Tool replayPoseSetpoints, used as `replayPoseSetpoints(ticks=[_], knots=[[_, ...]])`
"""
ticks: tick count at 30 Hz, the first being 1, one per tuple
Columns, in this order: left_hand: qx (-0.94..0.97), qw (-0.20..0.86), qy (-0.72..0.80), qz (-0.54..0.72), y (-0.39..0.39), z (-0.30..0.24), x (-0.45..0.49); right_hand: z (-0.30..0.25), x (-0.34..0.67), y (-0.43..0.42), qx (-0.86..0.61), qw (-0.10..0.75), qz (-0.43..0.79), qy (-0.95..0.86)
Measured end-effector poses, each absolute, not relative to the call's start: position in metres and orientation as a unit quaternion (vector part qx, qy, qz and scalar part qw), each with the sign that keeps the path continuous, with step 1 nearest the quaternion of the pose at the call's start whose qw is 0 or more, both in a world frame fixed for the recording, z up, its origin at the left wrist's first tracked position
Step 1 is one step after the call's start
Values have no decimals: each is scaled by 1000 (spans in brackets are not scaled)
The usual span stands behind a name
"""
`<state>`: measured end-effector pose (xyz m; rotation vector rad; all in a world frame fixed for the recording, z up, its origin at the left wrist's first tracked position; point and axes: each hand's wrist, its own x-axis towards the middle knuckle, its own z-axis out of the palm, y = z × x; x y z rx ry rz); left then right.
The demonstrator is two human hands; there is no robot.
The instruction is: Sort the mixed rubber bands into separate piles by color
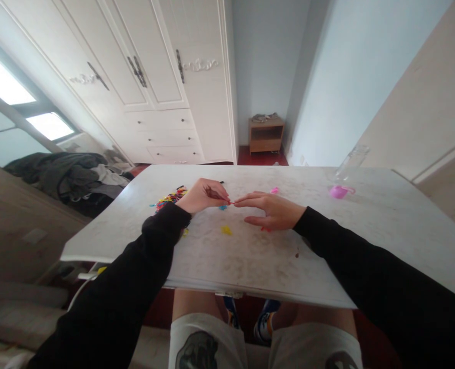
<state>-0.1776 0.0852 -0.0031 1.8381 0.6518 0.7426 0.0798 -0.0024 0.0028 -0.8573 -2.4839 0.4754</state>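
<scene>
My left hand [206, 196] is closed in a pinch above the table, its fingertips on a thin red rubber band [232, 203]. From the other side, my right hand [271, 209] reaches in with fingers stretched out and thumb apart, its fingertips at the band's end. Beside my left wrist lies a heap of small multicoloured bands [169, 199], partly hidden by that hand. Small colour groups lie around the hands: blue pieces [222, 207] just below the fingertips, a yellow cluster [226, 230] nearer me, pink pieces [275, 190] beyond my right hand, and red pieces [264, 229] partly under it.
On the white table's [227, 266] right side, a clear bottle [351, 163] stands by a pink cup-like piece [339, 191]. A small dark mark [297, 252] lies near the right forearm. Clothes [73, 177] are piled at left; a white wardrobe [165, 97] stands beyond.
</scene>
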Motion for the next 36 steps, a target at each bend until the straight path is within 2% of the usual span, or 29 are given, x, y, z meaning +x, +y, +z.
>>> replayPoseSetpoints(ticks=[5, 11, 18, 23, 30, 36], knots=[[775, 469, 276, 321, 88, -4, -178, 7, 85, 1, -342, 244, 168, -892], [775, 437, 300, 345, 91, -5, -180, 7, 101, 10, -410, 235, 279, -836], [785, 394, 318, 357, 91, -3, -181, 4, 124, 18, -403, 107, 429, -801], [790, 393, 316, 348, 88, -1, -180, 10, 124, 14, -393, 60, 434, -808], [788, 379, 328, 357, 90, -1, -181, 17, 120, 11, -377, 50, 412, -828], [750, 312, 389, 435, 103, 4, -195, 15, 118, 10, -394, 55, 426, -813]])
